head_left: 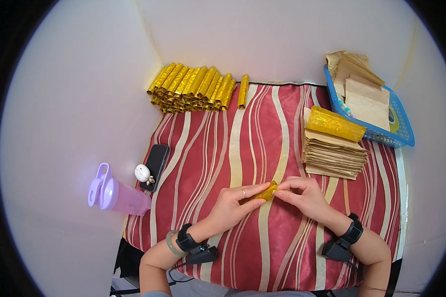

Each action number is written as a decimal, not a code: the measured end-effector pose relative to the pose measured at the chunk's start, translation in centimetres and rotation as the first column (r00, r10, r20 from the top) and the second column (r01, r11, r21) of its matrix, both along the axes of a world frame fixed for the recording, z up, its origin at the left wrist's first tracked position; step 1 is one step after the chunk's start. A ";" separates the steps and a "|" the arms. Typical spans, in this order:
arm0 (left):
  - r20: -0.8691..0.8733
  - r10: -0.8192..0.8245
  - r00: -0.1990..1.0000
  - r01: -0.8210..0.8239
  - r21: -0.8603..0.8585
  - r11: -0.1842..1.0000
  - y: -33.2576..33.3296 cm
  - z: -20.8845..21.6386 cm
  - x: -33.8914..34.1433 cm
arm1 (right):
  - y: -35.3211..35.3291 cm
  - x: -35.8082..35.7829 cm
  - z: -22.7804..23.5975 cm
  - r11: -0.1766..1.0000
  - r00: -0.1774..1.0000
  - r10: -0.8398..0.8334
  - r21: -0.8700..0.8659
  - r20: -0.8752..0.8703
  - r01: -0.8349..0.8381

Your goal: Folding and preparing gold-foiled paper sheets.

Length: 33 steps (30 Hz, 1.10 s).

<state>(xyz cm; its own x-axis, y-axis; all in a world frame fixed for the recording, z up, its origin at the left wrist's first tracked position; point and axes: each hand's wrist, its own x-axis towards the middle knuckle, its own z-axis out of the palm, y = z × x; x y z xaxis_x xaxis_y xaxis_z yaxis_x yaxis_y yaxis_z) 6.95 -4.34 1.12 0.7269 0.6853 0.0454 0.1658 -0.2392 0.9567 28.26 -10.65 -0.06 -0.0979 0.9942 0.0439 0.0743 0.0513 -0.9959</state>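
Observation:
Over the middle of the striped cloth, a small gold foil-like tube (266, 193) is held between both hands. My left hand (230, 204) is closed round its left part, thumb on the near side and fingers on the far side. A ring is on one finger. My right hand (305, 197) pinches the tube's right end between thumb and fingertips. Part of the tube is hidden by the fingers. Beyond my right hand lies a stack of brown paper pieces (334, 157), with a shiny gold sheet (334, 123) on top.
A pile of gold tubes (191, 89) sits at the far left, one single tube (243, 91) beside it. Far right stands a blue basket (401, 133) with brown papers. At left are a phone (157, 161), a white earbud case (142, 172) and a purple bottle (126, 198).

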 end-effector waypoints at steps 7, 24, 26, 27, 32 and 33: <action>0.021 -0.082 0.996 0.074 0.257 0.964 0.2 -0.5 0.1 | -0.1 -0.2 -0.4 0.999 0.994 0.035 0.013 -0.099 -0.033; -0.052 -0.221 0.974 0.227 0.197 0.954 0.1 -0.1 0.2 | -0.3 0.1 1.0 0.986 0.997 -0.027 -0.163 -0.067 0.016; -0.056 -0.226 0.973 0.233 0.221 0.947 0.2 -0.2 0.2 | -0.3 0.1 1.3 0.985 0.997 -0.017 -0.173 -0.072 0.004; -0.055 -0.227 0.972 0.233 0.195 0.953 0.2 -0.3 0.2 | -0.2 0.2 1.4 0.975 0.997 0.026 -0.218 -0.067 -0.040; -0.057 -0.258 0.965 0.263 0.156 0.952 0.3 0.0 0.2 | -0.1 0.2 1.9 0.942 0.990 0.120 -0.308 -0.073 -0.137; -0.072 -0.264 0.962 0.272 0.135 0.953 0.2 0.1 0.3 | -0.1 0.2 1.8 0.950 0.991 0.103 -0.287 -0.080 -0.122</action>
